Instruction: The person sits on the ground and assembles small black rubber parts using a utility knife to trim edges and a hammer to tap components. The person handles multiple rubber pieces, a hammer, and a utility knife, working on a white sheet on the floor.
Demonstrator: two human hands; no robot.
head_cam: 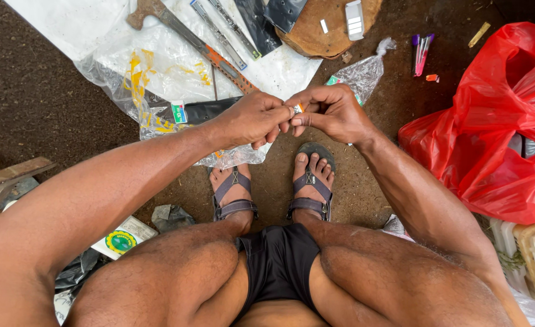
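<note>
1. Head view: while squatting over dark ground, left hand and right hand meeting fingertip to fingertip, pinched narrow on one small silver-and-orange item held between them above the sandalled feet; both equally near, long axis too small to tell.
2. Beyond: clear plastic sheet with yellow print, long rusty tool, red plastic bag at right, green-and-yellow round label lower left.

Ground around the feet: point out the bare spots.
Bare dirt lies left of the clear plastic sheet, and between the right sandal and the red bag. It is crowded above the hands, where tools lie on the sheet, and by the left knee.
</note>
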